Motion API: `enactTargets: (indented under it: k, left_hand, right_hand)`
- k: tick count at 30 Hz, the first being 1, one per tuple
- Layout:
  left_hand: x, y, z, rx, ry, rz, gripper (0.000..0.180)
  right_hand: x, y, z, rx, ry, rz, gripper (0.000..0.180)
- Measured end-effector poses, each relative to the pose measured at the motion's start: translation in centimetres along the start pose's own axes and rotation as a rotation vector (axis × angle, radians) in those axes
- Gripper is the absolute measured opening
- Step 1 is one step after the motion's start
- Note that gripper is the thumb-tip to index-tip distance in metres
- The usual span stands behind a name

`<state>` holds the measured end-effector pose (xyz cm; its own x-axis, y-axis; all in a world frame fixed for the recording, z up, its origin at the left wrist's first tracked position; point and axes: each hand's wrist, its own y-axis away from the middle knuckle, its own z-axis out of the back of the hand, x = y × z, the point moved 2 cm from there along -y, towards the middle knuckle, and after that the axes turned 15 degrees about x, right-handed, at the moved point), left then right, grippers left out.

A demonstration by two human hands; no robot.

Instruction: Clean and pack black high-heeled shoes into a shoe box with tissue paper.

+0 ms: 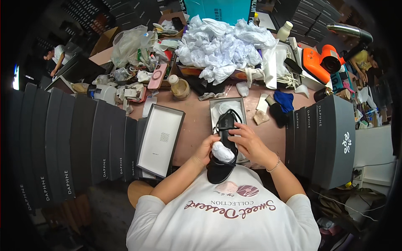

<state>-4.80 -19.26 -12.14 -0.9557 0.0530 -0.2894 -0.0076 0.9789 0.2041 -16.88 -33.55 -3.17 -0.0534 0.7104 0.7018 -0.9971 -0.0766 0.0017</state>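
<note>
Both hands are working on one black sandal (222, 163), which is lying lengthwise over the near edge of the counter (197, 121), its heel end toward the person's chest. The left hand (206, 147) is gripping the sandal's left side, fingers curled around the edge beside one wad of white tissue paper (222, 152) that is sitting in the shoe. The right hand (248, 140) is closing its grip on the upper part of the sandal, fingers pinching the black strap (228, 121).

Just beyond the sandal, one open grey shoebox (228, 109) is sitting on the counter, lined with white paper. To its left, one box lid (161, 140) is lying upside down, its pale inside facing up.

Two rows of closed dark shoeboxes are standing on edge: a long row (71, 142) on the left, too many to count surely, and a shorter row (322, 138) of about four on the right. At the back of the counter one big heap of crumpled white paper (222, 46) is lying, with one orange tool (320, 62) to its right and one pink phone (157, 76) to its left.
</note>
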Motion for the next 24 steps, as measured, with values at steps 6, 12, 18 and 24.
enactTargets:
  k: [6,12,18,24]
  left_hand:
    - [-2.0,-1.3,-0.2,-0.191,-0.088,-0.16,0.007]
    - [-0.1,-0.1,-1.4,-0.177,-0.189,-0.141,0.029]
    - [2.0,0.3,-2.6,-0.116,-0.205,-0.022,0.051]
    - [3.1,0.9,-2.6,-0.164,-0.148,-0.075,0.039]
  right_hand:
    - [3.7,-1.3,-1.3,-0.012,-0.002,-0.12,0.063]
    - [3.2,-0.8,-1.7,0.139,0.234,-0.137,0.058]
    - [3.3,0.1,-0.8,0.218,0.205,-0.1,0.068]
    - [2.1,-0.2,-4.6,0.069,0.148,0.067,0.054]
